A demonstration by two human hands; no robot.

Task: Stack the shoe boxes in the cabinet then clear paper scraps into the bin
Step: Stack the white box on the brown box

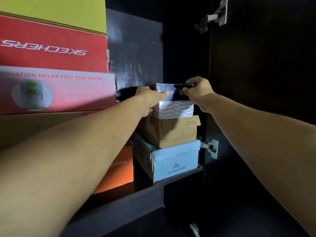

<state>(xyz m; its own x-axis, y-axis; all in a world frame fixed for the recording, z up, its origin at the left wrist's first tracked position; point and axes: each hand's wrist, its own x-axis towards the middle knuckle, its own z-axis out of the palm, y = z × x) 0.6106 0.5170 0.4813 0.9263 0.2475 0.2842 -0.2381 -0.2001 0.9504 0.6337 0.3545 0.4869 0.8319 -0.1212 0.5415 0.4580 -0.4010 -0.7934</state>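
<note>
Fingers of both my hands hold the dark shoe box (171, 92) atop a stack inside the cabinet (256, 82). My left hand (150, 100) curls round its left end, my right hand (198, 93) pinches its right top rim. It sits between them, long axis running away from me, resting on a wavy grey box (174, 109), brown box (171, 132) and blue box (174, 161).
</note>
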